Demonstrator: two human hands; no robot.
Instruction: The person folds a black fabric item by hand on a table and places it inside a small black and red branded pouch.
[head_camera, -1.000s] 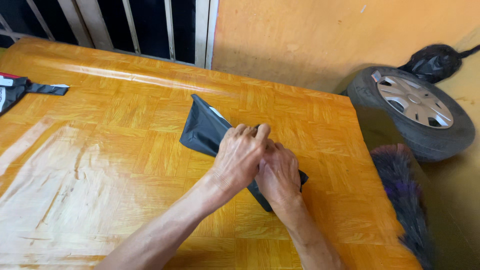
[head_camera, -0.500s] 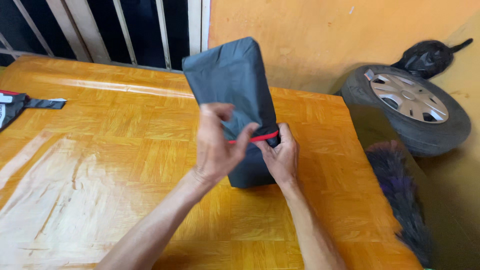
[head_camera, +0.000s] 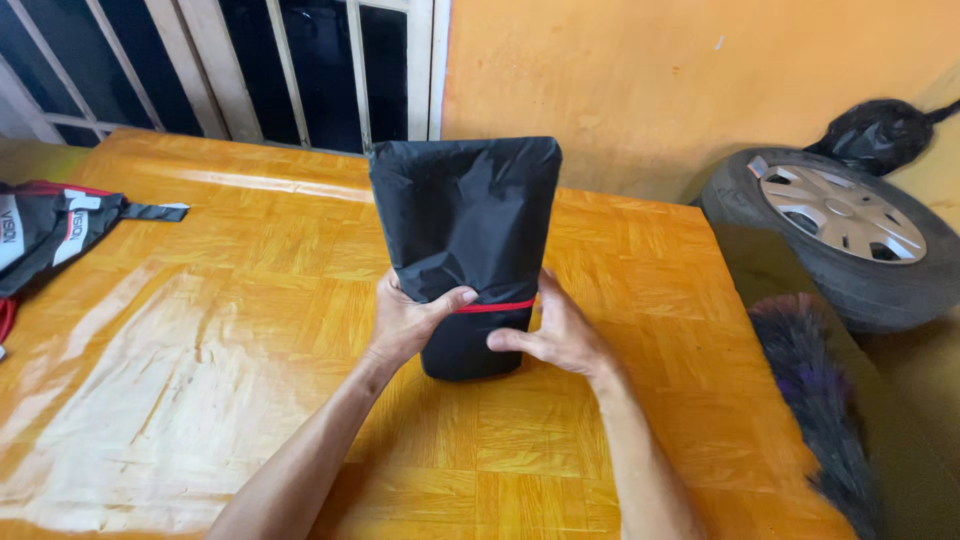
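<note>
Head view shows both hands around a black bag (head_camera: 465, 215), which stands upright on the orange table (head_camera: 200, 330), its base on the wood just below the grip. The left hand (head_camera: 408, 322) is closed on the left side of the bag, thumb across the front, just under a thin red band (head_camera: 497, 306) that runs around the bag. The right hand (head_camera: 558, 335) presses on the right side with the fingers spread, the index finger lying across the front below the band; it is more a flat hold than a full clamp. Above the grip the bag rises tall and wide, with a folded, wrinkled top; below the grip only a short part is left. I think the step in hand is to keep the bag steady and tidy with the band around it. To do this well, the hands should stay low and level with each other, because the heavy-looking upper part could tip forward or back. The band should sit flat, not twisted, and the thumb should not trap it. Far to the left of the grip lies a black and red cloth (head_camera: 50, 235). To the right, off the table, a tyre (head_camera: 850, 235) leans at the wall with a dark sack (head_camera: 875, 125) above it, and a dark brush (head_camera: 820, 400) is nearer.
</note>
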